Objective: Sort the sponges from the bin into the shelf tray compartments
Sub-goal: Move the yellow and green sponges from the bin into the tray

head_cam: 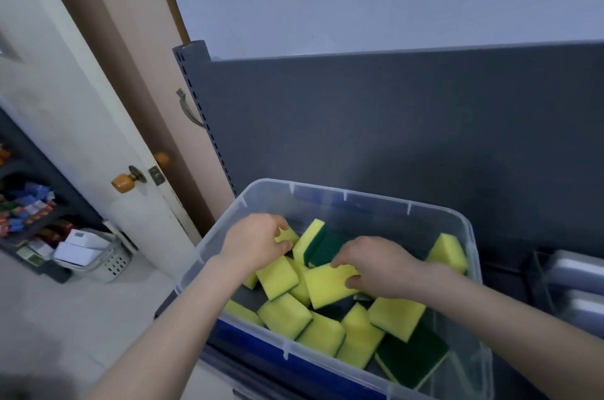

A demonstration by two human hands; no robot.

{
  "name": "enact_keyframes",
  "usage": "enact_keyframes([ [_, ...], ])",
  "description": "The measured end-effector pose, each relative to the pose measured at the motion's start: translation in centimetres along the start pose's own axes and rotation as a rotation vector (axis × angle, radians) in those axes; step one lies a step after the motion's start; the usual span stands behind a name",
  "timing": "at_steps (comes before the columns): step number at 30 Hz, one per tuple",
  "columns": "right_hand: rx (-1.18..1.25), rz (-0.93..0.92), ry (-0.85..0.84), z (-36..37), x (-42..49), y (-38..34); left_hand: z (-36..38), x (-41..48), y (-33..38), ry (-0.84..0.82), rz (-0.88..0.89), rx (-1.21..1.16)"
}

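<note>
A clear plastic bin holds several yellow sponges with dark green scrub sides. Both my hands are down inside it. My left hand curls its fingers round a yellow sponge near the bin's far left. My right hand grips the right end of a larger yellow sponge lying in the middle of the pile. More sponges lie loose toward the near side, one with its green face up. At the right edge part of a shelf tray shows.
The bin stands against a dark grey shelf back panel with a slotted upright. A white door with an orange knob is to the left. A white perforated basket sits on the floor by a stocked shelf.
</note>
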State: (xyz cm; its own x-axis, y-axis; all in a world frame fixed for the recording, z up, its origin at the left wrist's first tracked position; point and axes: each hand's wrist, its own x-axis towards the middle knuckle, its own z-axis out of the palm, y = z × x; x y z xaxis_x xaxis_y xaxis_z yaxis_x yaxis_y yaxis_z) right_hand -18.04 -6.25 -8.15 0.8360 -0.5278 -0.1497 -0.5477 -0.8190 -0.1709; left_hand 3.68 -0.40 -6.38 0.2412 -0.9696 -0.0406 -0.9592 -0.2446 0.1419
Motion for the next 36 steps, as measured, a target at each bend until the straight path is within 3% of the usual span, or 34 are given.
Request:
enact_keyframes([
  [10,-0.056,0.021,-0.093,2.3,1.2,-0.3,1.6,5.5,0.7,-0.067,0.094,-0.077],
  [20,-0.103,0.162,-0.136,2.8,2.6,-1.1,4.1,8.0,1.5,-0.15,0.216,-0.011],
  [30,0.056,0.423,0.073,-0.3,1.5,-1.2,1.9,7.8,-2.3,-0.174,0.262,-0.236],
  [36,0.053,0.646,0.184,-2.8,0.5,-1.8,-0.1,7.6,-3.3,-0.013,0.275,-0.397],
])
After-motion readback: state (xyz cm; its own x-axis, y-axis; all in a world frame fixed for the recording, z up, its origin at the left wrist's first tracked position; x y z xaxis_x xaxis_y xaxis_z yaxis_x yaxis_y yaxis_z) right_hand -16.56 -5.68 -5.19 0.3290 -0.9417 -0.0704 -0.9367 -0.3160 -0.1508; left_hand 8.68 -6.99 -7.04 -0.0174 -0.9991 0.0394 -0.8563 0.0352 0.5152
